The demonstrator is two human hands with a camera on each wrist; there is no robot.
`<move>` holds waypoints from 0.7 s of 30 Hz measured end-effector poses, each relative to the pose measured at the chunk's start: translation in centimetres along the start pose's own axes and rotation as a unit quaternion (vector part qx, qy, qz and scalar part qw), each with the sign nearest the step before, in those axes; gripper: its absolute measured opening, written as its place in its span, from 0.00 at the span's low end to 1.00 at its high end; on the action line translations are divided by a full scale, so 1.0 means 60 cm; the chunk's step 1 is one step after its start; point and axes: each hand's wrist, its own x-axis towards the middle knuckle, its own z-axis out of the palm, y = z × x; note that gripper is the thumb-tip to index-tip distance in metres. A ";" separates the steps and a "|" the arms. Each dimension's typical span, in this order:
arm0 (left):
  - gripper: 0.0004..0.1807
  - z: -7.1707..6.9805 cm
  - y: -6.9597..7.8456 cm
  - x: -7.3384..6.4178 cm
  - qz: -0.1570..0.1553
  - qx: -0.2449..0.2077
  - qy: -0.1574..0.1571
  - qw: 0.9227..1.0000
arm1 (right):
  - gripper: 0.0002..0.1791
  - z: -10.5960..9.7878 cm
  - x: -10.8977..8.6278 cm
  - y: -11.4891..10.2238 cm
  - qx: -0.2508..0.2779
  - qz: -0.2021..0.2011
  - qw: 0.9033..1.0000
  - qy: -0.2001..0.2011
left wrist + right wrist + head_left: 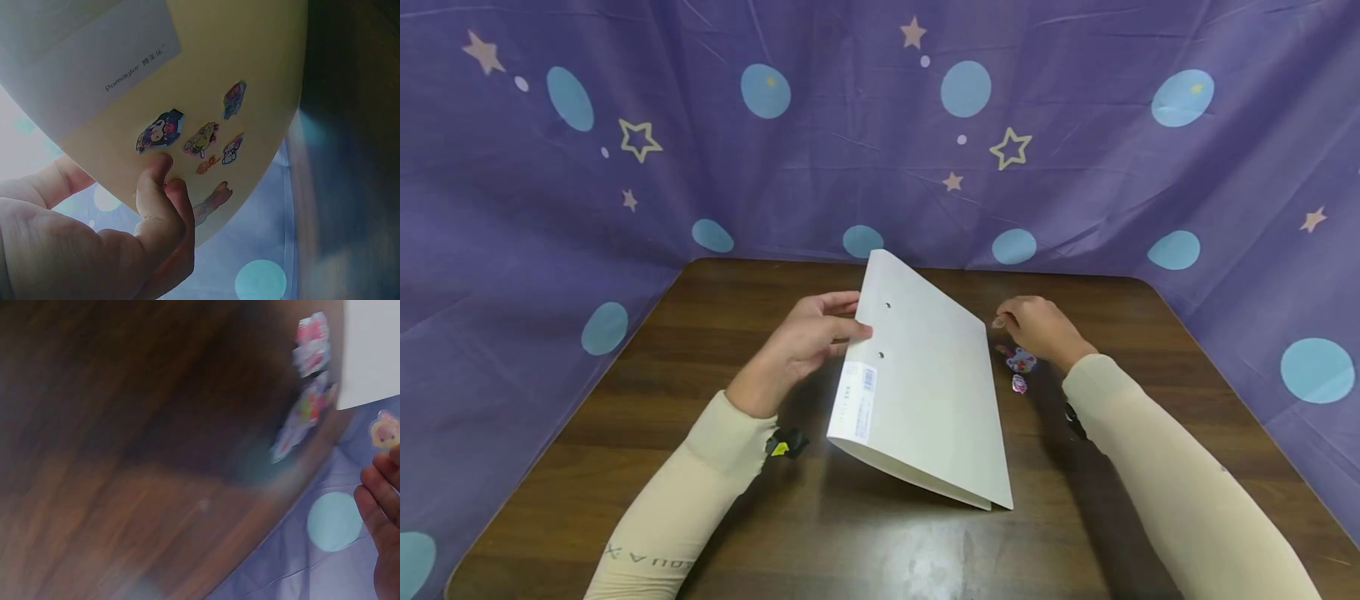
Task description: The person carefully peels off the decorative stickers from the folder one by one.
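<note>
My left hand (805, 342) grips a white ring-binder folder (932, 392) by its spine side, thumb on the face with two rivets and a barcode label. The folder stands tilted above the wooden table. Several cartoon stickers (201, 139) are on the folder's other face in the left wrist view, close to the fingers. To the right of the folder, my right hand (1041, 329) pinches a small cartoon sticker (384, 431) at the fingertips. Below that hand lie loose stickers (1021, 360) on the table, blurred in the right wrist view.
The dark wooden table (647, 417) reaches back to a purple curtain (865, 125) with stars and blue ovals, which also hangs at both sides. A black strap device (786, 443) sits at the left wrist.
</note>
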 end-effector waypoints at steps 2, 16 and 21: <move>0.40 0.000 0.000 0.000 0.001 -0.001 0.000 1.000 | 0.10 0.001 -0.004 0.004 -0.017 0.008 1.000 -0.013; 0.39 0.001 -0.003 -0.001 0.004 -0.004 -0.003 1.000 | 0.06 0.027 -0.025 0.017 -0.081 -0.020 0.994 -0.075; 0.38 0.000 -0.001 -0.002 0.005 -0.001 0.000 1.000 | 0.07 0.032 -0.030 0.021 -0.082 -0.028 0.993 -0.080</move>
